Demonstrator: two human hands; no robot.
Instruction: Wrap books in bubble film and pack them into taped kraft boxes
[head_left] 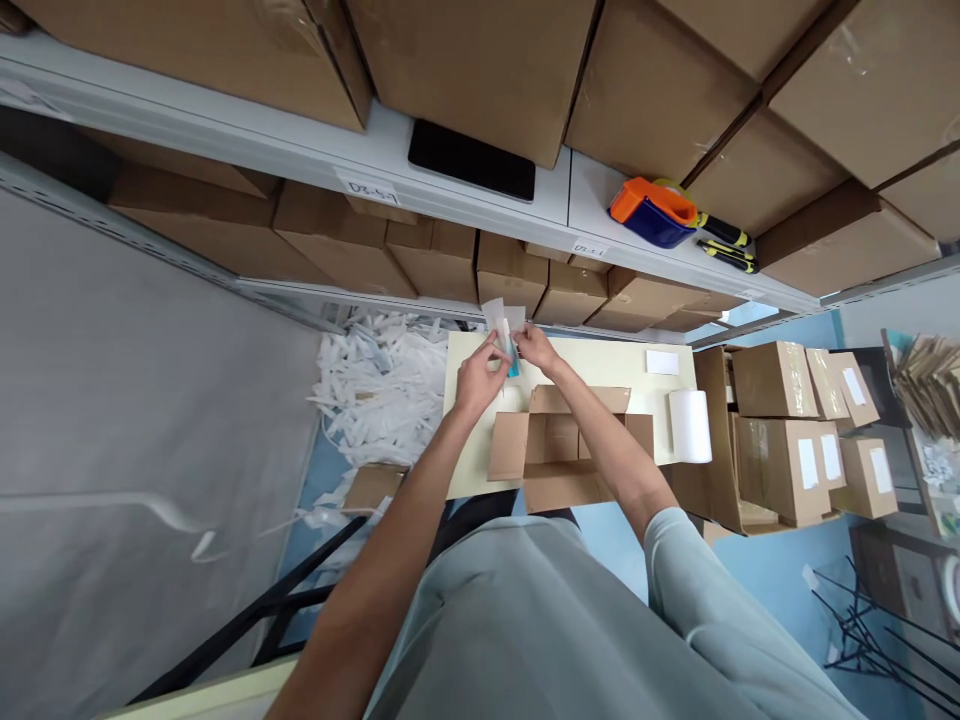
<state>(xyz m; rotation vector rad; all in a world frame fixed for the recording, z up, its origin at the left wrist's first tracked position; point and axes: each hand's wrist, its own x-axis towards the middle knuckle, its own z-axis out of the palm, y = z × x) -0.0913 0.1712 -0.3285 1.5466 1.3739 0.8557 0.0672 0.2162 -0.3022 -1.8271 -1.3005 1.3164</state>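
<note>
Over the far edge of the cream table (469, 465), both hands are at a small white-and-teal packet (513, 362) with pale translucent flaps standing up at its top. My left hand (480, 380) pinches it from the left, thumb and forefinger closed. On the other side, the fingers of my right hand (535, 347) are closed at its upper right edge. What the packet contains is too small to make out. Beneath my right forearm stands an open cardboard box (510, 458), its flaps folded outward and the forearm hiding part of its inside.
A white paper roll (689, 427) and a white card (661, 362) lie at the table's right. Left is a heap of white strips (379, 385). The shelf overhead carries boxes, a black phone (472, 160) and an orange-blue tape dispenser (654, 212). Boxes (776, 460) stand right.
</note>
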